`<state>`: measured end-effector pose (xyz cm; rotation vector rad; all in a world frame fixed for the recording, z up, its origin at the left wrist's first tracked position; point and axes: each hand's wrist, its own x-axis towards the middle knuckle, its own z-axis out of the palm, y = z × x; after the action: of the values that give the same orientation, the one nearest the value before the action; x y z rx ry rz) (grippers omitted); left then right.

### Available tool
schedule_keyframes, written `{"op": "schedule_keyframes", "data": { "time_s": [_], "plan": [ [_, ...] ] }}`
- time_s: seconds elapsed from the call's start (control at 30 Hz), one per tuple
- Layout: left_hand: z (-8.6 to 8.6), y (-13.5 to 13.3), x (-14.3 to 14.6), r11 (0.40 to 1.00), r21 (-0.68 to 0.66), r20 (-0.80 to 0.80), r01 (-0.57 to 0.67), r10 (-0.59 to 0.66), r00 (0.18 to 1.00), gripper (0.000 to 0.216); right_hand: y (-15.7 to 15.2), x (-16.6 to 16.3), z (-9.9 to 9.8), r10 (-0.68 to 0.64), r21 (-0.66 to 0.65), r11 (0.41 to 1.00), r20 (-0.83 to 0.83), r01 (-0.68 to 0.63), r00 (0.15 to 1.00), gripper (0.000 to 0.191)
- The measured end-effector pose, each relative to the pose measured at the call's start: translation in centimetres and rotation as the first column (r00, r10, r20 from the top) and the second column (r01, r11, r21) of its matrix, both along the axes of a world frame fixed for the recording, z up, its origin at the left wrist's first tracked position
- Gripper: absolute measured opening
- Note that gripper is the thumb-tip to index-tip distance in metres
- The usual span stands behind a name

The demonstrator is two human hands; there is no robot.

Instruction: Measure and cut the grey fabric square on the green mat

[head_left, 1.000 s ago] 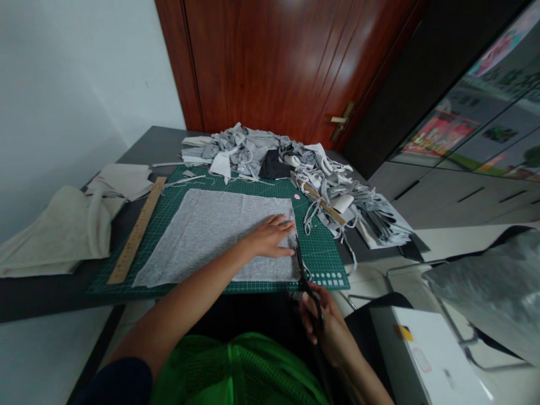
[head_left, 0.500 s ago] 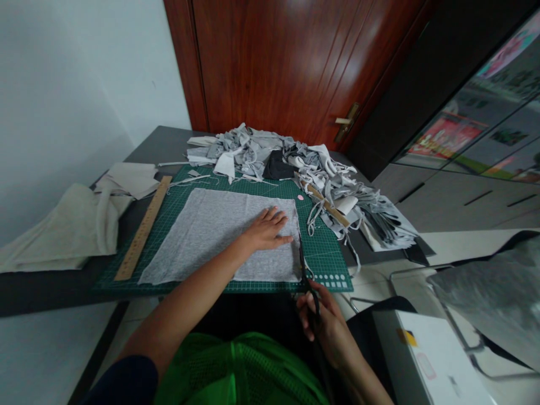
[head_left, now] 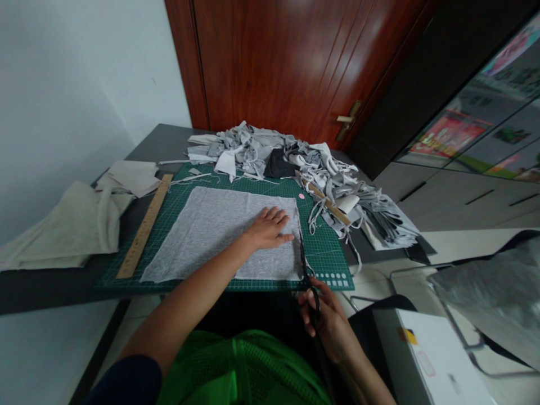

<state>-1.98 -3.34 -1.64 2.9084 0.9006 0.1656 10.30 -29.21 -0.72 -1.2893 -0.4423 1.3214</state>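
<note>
A grey rectangle of fabric point(head_left: 211, 230) lies flat on a green cutting mat point(head_left: 324, 247). My left hand point(head_left: 268, 228) rests palm down on the cloth near its right edge, fingers stretched out. My right hand point(head_left: 327, 318) is closed around the handles of black scissors point(head_left: 304, 264), whose blades run along the cloth's right edge, with a thin strip hanging beside them.
A wooden ruler point(head_left: 143, 228) lies on the mat's left side. Beige folded cloth point(head_left: 63, 225) sits at the left. A heap of grey and white fabric scraps point(head_left: 295, 163) with a wooden stick covers the back right. A white box point(head_left: 426, 360) stands low right, a door behind.
The scissors have crept a little farther up the cloth's right edge. My left hand has stayed flat on the fabric, shifting only slightly.
</note>
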Motion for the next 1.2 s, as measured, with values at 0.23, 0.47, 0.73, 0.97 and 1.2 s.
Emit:
{"op": "schedule_keyframes", "data": {
  "time_s": [0.23, 0.47, 0.73, 0.97, 1.2],
  "plan": [
    [-0.26, 0.24, 0.00, 1.000, -0.007, 0.022, 0.012, -0.012, 1.000, 0.082, 0.22, -0.36, 0.65, 0.006, -0.016, 1.000, 0.018, -0.006, 1.000, 0.083],
    [-0.40, 0.32, -0.06, 1.000, -0.019, 0.022, 0.022, -0.021, 1.000, 0.080, 0.06, -0.53, 0.46, 0.011, -0.015, 1.000, 0.021, -0.011, 1.000, 0.083],
    [-0.37, 0.20, -0.12, 1.000, 0.019, -0.004, 0.024, -0.024, 1.000, 0.080, 0.16, -0.61, 0.73, 0.003, -0.029, 1.000, 0.022, -0.002, 1.000, 0.086],
    [0.01, 0.04, -0.11, 1.000, 0.005, -0.022, 0.017, -0.017, 1.000, 0.080, -0.07, -0.68, 0.54, -0.012, -0.017, 1.000, -0.001, 0.012, 1.000, 0.083],
    [-0.13, 0.08, -0.17, 1.000, 0.000, 0.005, 0.024, -0.024, 1.000, 0.080, -0.09, -0.60, 0.41, -0.020, -0.009, 1.000, 0.003, 0.020, 1.000, 0.080]
  ]
}}
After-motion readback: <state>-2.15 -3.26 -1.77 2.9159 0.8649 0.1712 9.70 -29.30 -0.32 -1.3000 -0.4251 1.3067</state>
